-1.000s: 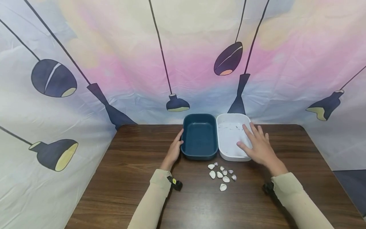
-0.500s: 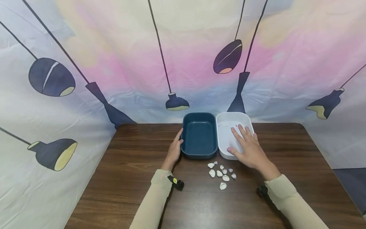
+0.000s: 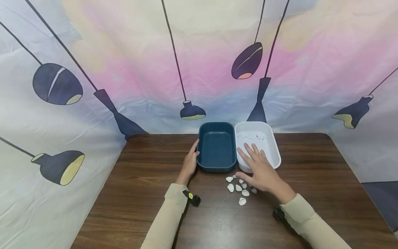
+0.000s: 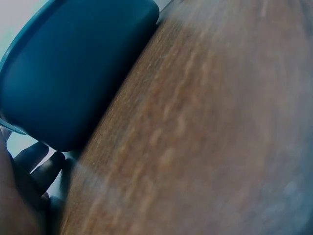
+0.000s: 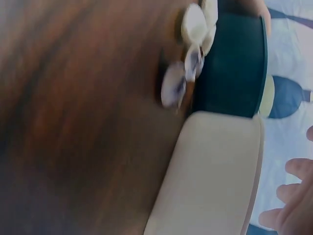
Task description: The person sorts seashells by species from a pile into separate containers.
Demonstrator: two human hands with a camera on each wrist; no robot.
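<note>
My left hand rests against the left side of a dark teal tray, its fingertips touching the wall. In the left wrist view the fingers lie beside that tray's end. A white tray stands right of the teal one, with small dark specks on its floor. My right hand is spread, fingers apart, over the white tray's near part, holding nothing. Several small seashells lie on the table before the trays; the right hand partly covers the rightmost. The right wrist view shows shells near both trays.
The brown wooden table ends at a cloth backdrop printed with hanging lamps, close behind the trays. Black wrist cameras are strapped below each hand. A dark grey surface shows beyond the table's right edge.
My right hand has moved left and toward me, from the white tray's right side to its near edge by the shells. The left hand stays at the teal tray.
</note>
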